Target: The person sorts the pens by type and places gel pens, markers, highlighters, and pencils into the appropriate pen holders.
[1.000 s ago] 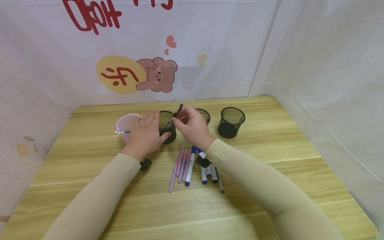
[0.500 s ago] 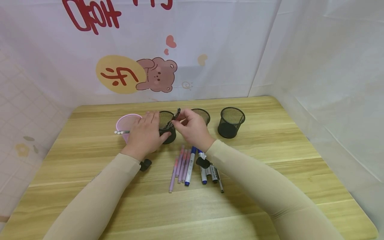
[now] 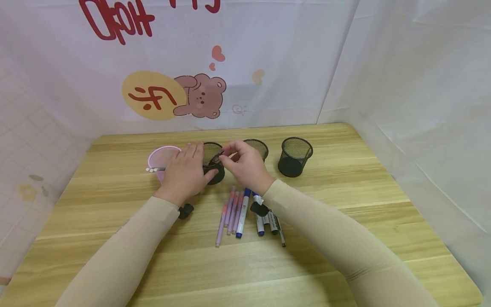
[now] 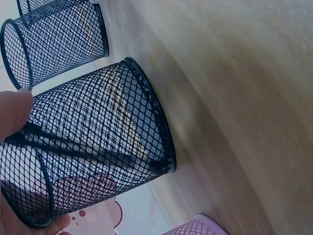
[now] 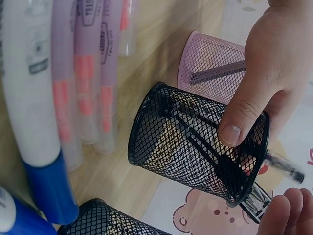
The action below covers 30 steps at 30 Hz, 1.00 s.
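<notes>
My left hand (image 3: pixel 186 172) grips the rim of a black mesh pen cup (image 3: pixel 218 177), its thumb (image 5: pixel 234 129) on the outside wall. Above the same cup's right side, my right hand (image 3: pixel 247 164) pinches a dark pen (image 5: pixel 255 203) by its upper end, with most of the length inside. Dark pen shapes show through the mesh in both wrist views; another pen (image 5: pixel 283 166) sticks out past the rim, blurred. On the left stands a pink mesh cup (image 3: pixel 163 155), partly behind my left hand, with several white-ended sticks (image 3: pixel 153 169) in it.
Two more black mesh cups stand to the right, one partly behind my right hand (image 3: pixel 258 147), the other apart (image 3: pixel 294 157). Nearer lie several purple highlighters (image 3: pixel 230 213), white-and-blue markers (image 3: pixel 243 215) and a thin pen (image 3: pixel 281 232) on the wooden table (image 3: pixel 184 264).
The dark pen has gone down into the black cup, its upper end sinking toward the rim. My right hand has shifted slightly down; my left hand has stayed put.
</notes>
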Available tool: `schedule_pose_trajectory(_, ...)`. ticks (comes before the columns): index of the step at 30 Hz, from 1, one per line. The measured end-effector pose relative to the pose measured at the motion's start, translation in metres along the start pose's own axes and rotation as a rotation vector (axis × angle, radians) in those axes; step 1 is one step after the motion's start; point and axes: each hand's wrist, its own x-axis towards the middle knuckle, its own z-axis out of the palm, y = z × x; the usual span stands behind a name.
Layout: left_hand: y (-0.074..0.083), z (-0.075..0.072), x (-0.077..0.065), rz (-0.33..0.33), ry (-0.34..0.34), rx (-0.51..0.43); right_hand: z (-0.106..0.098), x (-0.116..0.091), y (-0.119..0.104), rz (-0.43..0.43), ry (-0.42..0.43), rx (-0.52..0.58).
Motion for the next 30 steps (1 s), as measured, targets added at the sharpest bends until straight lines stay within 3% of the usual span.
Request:
schedule_pose_trajectory(20, 0.000, 0.001, 0.000, -0.006, -0.006, -0.014, -0.015, -0.003, 0.004, -0.014, 0.032, -0.022)
schedule_pose_trajectory(30, 0.000, 0.000, 0.000, -0.008, -0.019, -0.015, -0.039, -0.016, 0.013, 0.063, -0.065, -0.055)
